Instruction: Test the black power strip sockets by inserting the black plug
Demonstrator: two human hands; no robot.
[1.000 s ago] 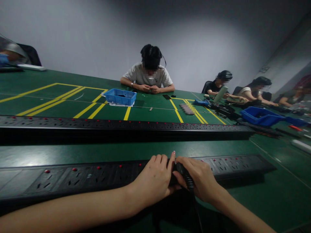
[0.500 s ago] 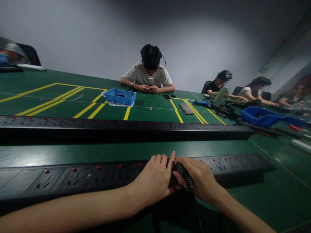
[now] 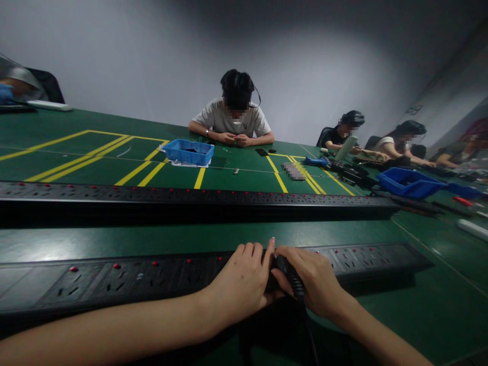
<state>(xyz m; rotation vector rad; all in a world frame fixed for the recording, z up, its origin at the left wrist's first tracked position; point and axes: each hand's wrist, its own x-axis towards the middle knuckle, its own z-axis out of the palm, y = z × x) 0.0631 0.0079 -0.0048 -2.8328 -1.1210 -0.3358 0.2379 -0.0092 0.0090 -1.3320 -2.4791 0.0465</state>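
A long black power strip, with sockets and a row of red lights or buttons, lies across the green table before me. My left hand is wrapped over it near the middle, the thumb on its near side. Beside that thumb, my right hand grips a black power plug against the strip. From the plug, a black cord runs down toward me. My fingers hide the plug's front end, so I cannot tell how deep it sits in a socket.
A second long power strip lies parallel behind the first. Farther back are a light-blue bin, yellow tape lines and a blurred flat object. A dark-blue bin stands right among black parts. Across the table sits a person; others sit farther off.
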